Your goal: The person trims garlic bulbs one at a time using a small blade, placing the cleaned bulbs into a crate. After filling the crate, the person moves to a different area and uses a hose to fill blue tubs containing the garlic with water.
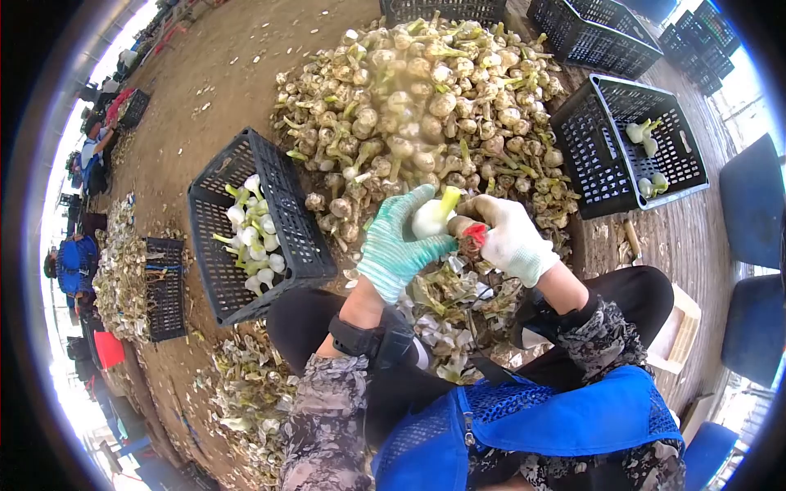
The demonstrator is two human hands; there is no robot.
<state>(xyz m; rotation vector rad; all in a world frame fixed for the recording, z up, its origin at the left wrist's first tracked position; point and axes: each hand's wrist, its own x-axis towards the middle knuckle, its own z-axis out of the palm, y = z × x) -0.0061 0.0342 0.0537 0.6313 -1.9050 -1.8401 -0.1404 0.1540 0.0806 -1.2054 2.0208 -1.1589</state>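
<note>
My left hand (399, 240), in a pale green striped glove, is wrapped round a peeled white garlic bulb (430, 219) with a short green stem pointing up. Close against it, my right hand (509, 236), in a white glove, grips a small tool (472, 235) with red on it; its working end is hidden. Both hands are over the near edge of a large heap of unpeeled garlic (426, 106). Loose peelings (446, 315) lie below them, between my legs.
A black crate (304, 237) with peeled bulbs stands at the left. At the right, another black crate (589, 155) holds a few bulbs. More crates (594, 37) are behind the heap. People (78, 263) sit at far left beside another garlic pile (119, 282).
</note>
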